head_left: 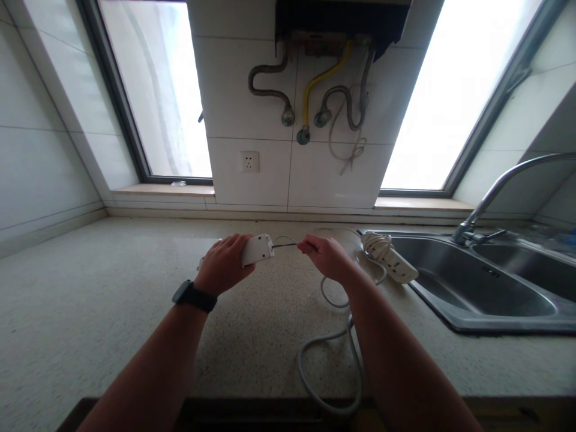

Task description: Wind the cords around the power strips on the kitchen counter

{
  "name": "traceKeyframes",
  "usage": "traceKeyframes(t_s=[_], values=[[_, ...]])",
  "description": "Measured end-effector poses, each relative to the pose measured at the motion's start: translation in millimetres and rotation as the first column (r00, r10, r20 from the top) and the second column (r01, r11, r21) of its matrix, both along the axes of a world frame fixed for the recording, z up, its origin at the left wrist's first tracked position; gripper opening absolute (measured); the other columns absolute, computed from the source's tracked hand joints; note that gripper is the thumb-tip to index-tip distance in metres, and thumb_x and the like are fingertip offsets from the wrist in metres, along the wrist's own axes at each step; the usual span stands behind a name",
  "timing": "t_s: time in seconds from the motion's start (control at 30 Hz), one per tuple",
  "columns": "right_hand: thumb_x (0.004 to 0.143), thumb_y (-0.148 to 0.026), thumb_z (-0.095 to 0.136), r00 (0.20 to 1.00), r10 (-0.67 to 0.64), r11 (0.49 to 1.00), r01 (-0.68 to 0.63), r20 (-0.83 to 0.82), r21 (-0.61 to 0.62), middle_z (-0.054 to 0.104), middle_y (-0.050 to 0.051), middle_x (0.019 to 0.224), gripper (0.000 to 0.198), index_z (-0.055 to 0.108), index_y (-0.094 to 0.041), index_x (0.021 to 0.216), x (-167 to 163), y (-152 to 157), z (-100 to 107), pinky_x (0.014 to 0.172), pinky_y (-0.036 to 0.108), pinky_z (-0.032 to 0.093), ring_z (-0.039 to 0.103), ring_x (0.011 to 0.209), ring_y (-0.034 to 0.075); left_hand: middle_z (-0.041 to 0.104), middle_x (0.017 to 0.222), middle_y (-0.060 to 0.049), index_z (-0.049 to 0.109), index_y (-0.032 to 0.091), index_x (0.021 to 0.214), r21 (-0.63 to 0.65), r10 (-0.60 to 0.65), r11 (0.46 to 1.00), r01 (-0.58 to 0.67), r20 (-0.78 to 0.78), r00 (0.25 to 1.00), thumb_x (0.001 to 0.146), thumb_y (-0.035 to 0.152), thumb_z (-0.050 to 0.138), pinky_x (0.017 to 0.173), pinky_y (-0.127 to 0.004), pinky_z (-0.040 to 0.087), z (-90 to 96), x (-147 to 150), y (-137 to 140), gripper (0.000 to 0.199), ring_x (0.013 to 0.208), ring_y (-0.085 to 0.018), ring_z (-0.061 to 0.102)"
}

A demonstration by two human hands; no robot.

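Observation:
My left hand (227,255), with a dark watch on its wrist, is wrapped over a white power strip (258,249) above the counter. Small dark screw holes show on the strip's visible face. From its right end come thin wires (284,245), one dark and one greenish that bows upward. My right hand (326,255) is closed in a pinch on the dark wire, a short way from the strip. A grey cable (302,360) lies in loops on the counter below my right hand. Where the wires meet the cable is hidden by that hand.
Another white power strip (402,269), its cord bundled at one end, lies against the rim of the steel sink (454,321). A faucet (490,195) arches over the sink. A wall socket (249,161) and several pipes are beyond the speckled counter (121,318).

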State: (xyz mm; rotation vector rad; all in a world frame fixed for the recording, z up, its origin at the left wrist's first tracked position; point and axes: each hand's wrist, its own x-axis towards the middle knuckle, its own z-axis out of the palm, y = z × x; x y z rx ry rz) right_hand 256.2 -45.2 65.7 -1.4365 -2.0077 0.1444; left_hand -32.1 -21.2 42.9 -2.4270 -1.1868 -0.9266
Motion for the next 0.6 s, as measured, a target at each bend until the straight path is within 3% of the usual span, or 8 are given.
traceKeyframes(t_s=[0.17,0.3,0.43,0.6], values=[[0.091,-0.064,0.036,0.998,0.027,0.998,-0.024,0.051,-0.06,0.055,-0.002,0.064,0.057,0.061,-0.015,0.078,-6,-6,3,0.062,0.016,0.018,0.034,0.058,0.0,0.064,0.113,-0.008,0.049,0.022,0.124,0.009,-0.021,1.0,0.02,0.038,0.999,0.076,0.025,0.071,0.089,-0.042,0.048,-0.4,-1,1,0.053,0.102,-0.026,0.06],[0.091,-0.063,0.038,0.996,0.074,0.994,-0.07,0.045,-0.081,0.062,-0.002,0.074,0.052,0.061,-0.017,0.093,-15,-14,8,0.063,0.014,0.02,0.041,0.061,-0.001,0.063,0.113,-0.007,0.049,0.023,0.125,0.008,-0.028,1.0,0.027,0.039,0.999,0.076,0.023,0.072,0.091,-0.042,0.048,-0.1,0,0,0.054,0.104,-0.026,0.059],[0.088,-0.061,0.049,0.984,0.16,0.987,-0.162,-0.085,-0.016,0.067,0.0,0.088,0.046,0.058,-0.02,0.108,-29,-21,11,0.066,0.012,0.029,0.05,0.068,0.0,0.063,0.114,-0.007,0.049,0.023,0.125,0.006,-0.032,0.999,0.032,0.013,0.999,0.075,0.023,0.073,0.091,-0.042,0.047,0.4,2,-2,0.056,0.104,-0.026,0.059],[0.092,-0.046,0.05,0.966,0.177,0.983,-0.162,-0.187,0.092,0.068,0.0,0.087,0.032,0.066,-0.019,0.099,-41,-20,7,0.07,0.011,0.036,0.051,0.07,-0.001,0.063,0.113,-0.007,0.05,0.024,0.125,0.024,-0.026,0.999,0.027,-0.014,1.0,0.074,0.022,0.073,0.091,-0.042,0.046,0.8,6,-5,0.056,0.104,-0.027,0.059]])
